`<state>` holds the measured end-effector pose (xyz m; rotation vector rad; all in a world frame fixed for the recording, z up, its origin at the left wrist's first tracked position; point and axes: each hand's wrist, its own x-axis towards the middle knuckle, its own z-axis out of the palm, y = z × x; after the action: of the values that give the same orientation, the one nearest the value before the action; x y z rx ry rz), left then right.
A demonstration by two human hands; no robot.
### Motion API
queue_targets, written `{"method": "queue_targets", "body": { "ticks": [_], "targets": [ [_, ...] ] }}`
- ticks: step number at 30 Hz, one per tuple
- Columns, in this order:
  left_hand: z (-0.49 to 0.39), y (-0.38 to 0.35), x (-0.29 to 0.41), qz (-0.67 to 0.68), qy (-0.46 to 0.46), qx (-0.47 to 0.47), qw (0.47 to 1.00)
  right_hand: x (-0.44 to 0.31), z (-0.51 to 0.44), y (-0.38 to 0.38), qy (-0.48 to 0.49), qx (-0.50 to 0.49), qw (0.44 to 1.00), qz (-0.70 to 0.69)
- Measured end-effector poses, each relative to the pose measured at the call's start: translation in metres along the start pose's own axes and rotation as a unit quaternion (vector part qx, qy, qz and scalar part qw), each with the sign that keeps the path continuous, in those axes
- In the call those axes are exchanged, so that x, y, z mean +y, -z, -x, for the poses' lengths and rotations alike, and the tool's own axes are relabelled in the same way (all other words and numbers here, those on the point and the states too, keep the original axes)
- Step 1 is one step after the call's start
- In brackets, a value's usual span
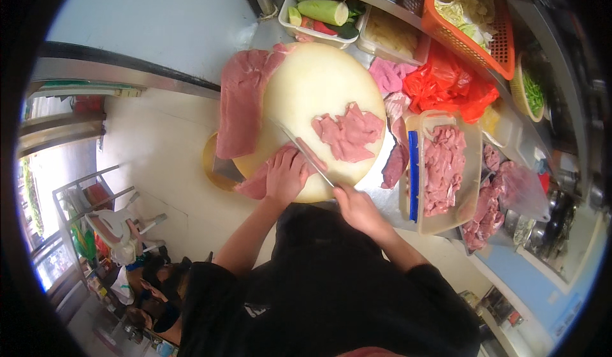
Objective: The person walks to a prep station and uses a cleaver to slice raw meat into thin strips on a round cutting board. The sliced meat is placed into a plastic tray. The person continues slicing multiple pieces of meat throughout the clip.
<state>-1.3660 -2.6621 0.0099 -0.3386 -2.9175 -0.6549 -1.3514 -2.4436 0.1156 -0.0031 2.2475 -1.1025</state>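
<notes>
My right hand [359,209] grips the handle of a kitchen knife [302,149], whose blade slants across a round cutting board [315,77]. Curled fingers of my left hand [287,175] hold down a piece of raw meat [256,180] at the board's near left side, right beside the blade. A thin slice [311,154] lies along the other side of the blade. Farther right on the board is a loose pile of meat slices [350,132]. A large slab of raw meat [243,101] drapes over the board's left edge.
A plastic tub of sliced meat [444,170] stands right of the board, beside more meat [485,213]. Behind are a vegetable container [320,15], red plastic bags [444,84] and a pink cloth [389,75]. An orange basket [471,27] sits on the shelf above.
</notes>
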Motion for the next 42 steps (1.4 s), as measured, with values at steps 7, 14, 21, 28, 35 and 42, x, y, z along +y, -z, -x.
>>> {"method": "queue_targets", "body": {
  "ticks": [7, 14, 21, 28, 35, 42],
  "targets": [
    [-0.002, -0.002, 0.000, 0.031, -0.019, 0.013, 0.999, -0.027, -0.045, -0.004, 0.087, 0.025, 0.996, -0.017],
    [-0.004, 0.005, 0.002, 0.048, 0.012, 0.019, 0.999, 0.038, -0.013, -0.011, 0.004, 0.010, 0.999, -0.033],
    [0.000, 0.008, 0.001, 0.088, 0.014, -0.001, 0.996, 0.103, -0.059, 0.021, -0.170, -0.073, 0.817, -0.547],
    [0.005, 0.011, 0.003, 0.079, 0.041, 0.027, 0.996, 0.108, -0.023, 0.030, -0.108, -0.065, 0.655, -0.745],
    [0.009, 0.005, -0.002, 0.052, 0.009, 0.029, 0.998, 0.037, 0.010, 0.005, 0.068, 0.081, 0.994, 0.026],
    [0.006, 0.007, 0.001, 0.025, 0.016, 0.025, 0.999, 0.014, 0.033, -0.012, 0.042, 0.029, 0.995, 0.080]
  ]
}}
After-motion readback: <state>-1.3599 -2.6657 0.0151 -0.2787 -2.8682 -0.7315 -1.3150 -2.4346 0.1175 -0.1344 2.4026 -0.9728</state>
